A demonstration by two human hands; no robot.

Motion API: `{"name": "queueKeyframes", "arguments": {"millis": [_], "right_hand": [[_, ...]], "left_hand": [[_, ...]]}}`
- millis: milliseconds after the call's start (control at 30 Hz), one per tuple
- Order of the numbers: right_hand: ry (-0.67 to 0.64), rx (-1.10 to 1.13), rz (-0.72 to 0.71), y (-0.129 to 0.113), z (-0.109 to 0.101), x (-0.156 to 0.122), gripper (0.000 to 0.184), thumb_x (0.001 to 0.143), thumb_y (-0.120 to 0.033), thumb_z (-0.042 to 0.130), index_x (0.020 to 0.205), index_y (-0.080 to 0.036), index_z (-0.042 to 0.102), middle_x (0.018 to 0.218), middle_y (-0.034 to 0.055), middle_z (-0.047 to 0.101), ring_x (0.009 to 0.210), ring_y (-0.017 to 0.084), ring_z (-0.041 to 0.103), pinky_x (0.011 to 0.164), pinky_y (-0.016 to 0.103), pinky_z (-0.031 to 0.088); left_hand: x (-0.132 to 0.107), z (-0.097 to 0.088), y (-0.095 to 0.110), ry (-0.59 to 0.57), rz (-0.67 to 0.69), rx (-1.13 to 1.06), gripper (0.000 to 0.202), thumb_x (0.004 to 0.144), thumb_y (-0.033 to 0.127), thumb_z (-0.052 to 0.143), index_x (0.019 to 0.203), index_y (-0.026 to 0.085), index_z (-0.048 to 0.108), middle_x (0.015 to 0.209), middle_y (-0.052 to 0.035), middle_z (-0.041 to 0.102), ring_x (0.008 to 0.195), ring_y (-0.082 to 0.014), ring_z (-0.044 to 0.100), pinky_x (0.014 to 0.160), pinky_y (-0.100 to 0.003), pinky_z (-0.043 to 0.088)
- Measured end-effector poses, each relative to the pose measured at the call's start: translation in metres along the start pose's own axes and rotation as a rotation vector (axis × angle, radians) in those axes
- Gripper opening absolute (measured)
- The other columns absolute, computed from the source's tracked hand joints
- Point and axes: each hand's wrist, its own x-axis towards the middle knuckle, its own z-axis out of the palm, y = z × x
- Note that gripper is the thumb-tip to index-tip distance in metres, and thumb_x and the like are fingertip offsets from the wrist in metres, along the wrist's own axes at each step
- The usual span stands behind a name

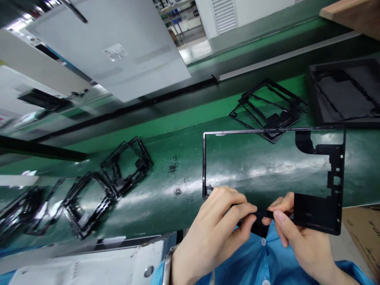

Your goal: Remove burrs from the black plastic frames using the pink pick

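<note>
I hold a thin black plastic frame (337, 166) up over the green conveyor belt (166, 174). My left hand (216, 229) is closed in a pinch on the frame's lower edge, near the left corner. My right hand (297, 233) is closed on the same lower edge, just beside the solid black panel at the frame's lower right. The two sets of fingertips almost touch. The frame is rectangular, open in the middle, with a notched side bar on the right.
Several similar black frames lie on the belt: a pile (267, 107) behind the held frame, another stack (124, 166) to the left, more at far left (26, 209). A black tray (344, 91) sits at upper right, a cardboard box (365, 233) at lower right.
</note>
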Motion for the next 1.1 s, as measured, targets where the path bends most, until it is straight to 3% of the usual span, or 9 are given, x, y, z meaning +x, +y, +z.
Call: {"name": "queueKeyframes", "arguments": {"millis": [233, 500, 767, 1100], "right_hand": [[0.004, -0.087, -0.048, -0.003, 0.0, 0.0, 0.013, 0.104, -0.037, 0.067, 0.094, -0.03, 0.072, 0.05, -0.0099, 0.048, 0.038, 0.011, 0.054, 0.038, 0.02, 0.051], [0.035, -0.128, -0.011, -0.004, 0.003, 0.001, 0.016, 0.102, -0.038, 0.068, 0.089, -0.031, 0.071, 0.048, -0.0103, 0.046, 0.035, 0.012, 0.055, 0.034, 0.021, 0.05], [0.084, -0.113, -0.009, -0.008, 0.007, 0.002, 0.016, 0.099, -0.04, 0.07, 0.088, -0.03, 0.071, 0.046, -0.0102, 0.045, 0.033, 0.014, 0.054, 0.03, 0.022, 0.046], [0.112, -0.071, 0.053, -0.003, 0.007, -0.004, 0.02, 0.101, -0.046, 0.071, 0.093, -0.027, 0.072, 0.048, -0.0096, 0.044, 0.037, 0.014, 0.053, 0.034, 0.023, 0.045]], "left_hand": [[-0.001, 0.002, 0.004, -0.058, 0.065, 0.126, 0.009, 0.105, 0.011, 0.061, 0.112, 0.014, 0.067, 0.1, -0.0063, 0.074, 0.091, -0.0186, 0.067, 0.086, -0.035, 0.055], [-0.002, 0.006, 0.006, -0.089, 0.224, 0.36, 0.025, 0.108, 0.01, 0.043, 0.11, 0.01, 0.068, 0.098, -0.0103, 0.077, 0.092, -0.0223, 0.069, 0.089, -0.038, 0.055], [-0.004, 0.013, 0.002, 0.026, 0.216, 0.382, 0.017, 0.103, 0.006, 0.051, 0.105, 0.009, 0.067, 0.09, -0.0098, 0.074, 0.083, -0.022, 0.065, 0.078, -0.036, 0.052], [-0.001, 0.008, 0.009, 0.045, 0.124, 0.277, 0.019, 0.093, 0.001, 0.054, 0.098, 0.018, 0.06, 0.083, -0.0048, 0.072, 0.07, -0.0176, 0.064, 0.064, -0.031, 0.05]]}}
